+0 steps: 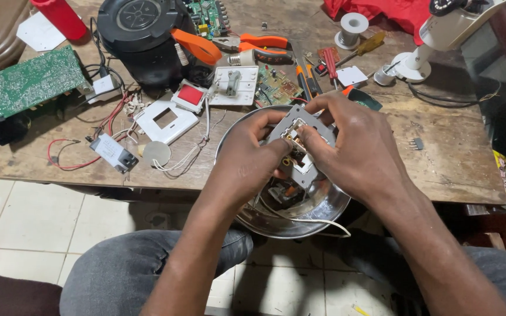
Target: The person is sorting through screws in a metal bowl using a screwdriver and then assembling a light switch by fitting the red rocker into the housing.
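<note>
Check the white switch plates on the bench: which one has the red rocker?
The small square switch plate just right of the black round appliance. Its centre is red; the plate in front has an open square hole, the one beside it a grey part.

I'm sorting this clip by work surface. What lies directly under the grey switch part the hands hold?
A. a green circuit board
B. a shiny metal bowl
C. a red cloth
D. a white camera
B: both hands hold the grey switch part over the metal bowl.
</note>
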